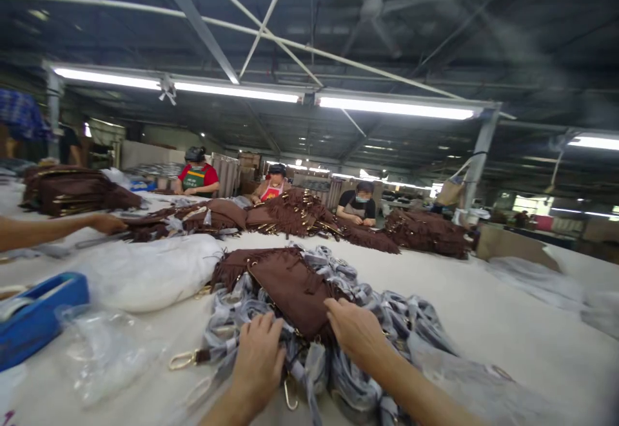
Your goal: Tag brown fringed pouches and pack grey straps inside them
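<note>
A brown fringed bag (289,287) lies on top of a heap of grey-wrapped straps (387,323) on the white table (483,323). My left hand (258,356) rests on the straps at the bag's near left corner, fingers bent and together. My right hand (355,330) lies on the bag's near right edge, fingers curled over it. A gold clip (182,360) on a strap end sticks out to the left of my left hand.
A blue tape dispenser (36,313) and clear plastic bags (111,348) lie at the left, a white bundle (145,271) behind them. Another person's arm (53,227) reaches in from the left. Piles of brown bags (300,213) and three seated workers are across the table.
</note>
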Demonstrator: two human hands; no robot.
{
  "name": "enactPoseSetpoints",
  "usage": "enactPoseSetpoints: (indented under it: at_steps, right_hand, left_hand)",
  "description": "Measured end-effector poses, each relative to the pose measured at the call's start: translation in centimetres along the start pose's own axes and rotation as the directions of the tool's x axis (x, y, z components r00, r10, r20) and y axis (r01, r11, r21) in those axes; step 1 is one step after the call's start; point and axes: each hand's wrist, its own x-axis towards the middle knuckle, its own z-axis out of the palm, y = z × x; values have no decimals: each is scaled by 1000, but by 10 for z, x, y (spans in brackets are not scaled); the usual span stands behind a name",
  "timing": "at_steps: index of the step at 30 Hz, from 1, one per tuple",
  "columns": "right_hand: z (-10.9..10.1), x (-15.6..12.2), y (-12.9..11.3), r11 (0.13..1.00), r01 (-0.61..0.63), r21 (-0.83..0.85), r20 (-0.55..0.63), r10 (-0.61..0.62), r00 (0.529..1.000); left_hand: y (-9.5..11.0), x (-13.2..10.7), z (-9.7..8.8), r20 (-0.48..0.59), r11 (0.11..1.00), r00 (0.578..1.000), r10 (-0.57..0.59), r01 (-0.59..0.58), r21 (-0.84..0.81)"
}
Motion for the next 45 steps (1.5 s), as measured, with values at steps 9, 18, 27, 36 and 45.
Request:
enactPoseSetpoints:
  at_steps: [9, 18, 27, 36, 45]
  right_hand:
    - [35, 7, -48, 1000, 18, -17, -12, -18, 1000]
    - [22, 6, -6, 942, 283, -179, -160, -312, 937]
    - [-12, -9, 29, 959, 254, -122, 95, -243, 965]
    - [5, 29, -25, 952, 305, -12, 75, -304, 950]
    - [-12, 69, -2, 995, 97, 26, -85, -95, 992]
  left_hand:
    - [0, 39, 36, 4, 988, 996, 86, -86, 130]
    - [-54, 41, -50, -93, 919, 965, 246, -202, 338]
    - [-125, 3, -66, 58, 893, 998, 13, -38, 448]
    - [-40, -7, -8, 54, 935, 948, 315, -320, 151]
    - [-35, 11, 19, 30, 957, 957, 287, -288, 30]
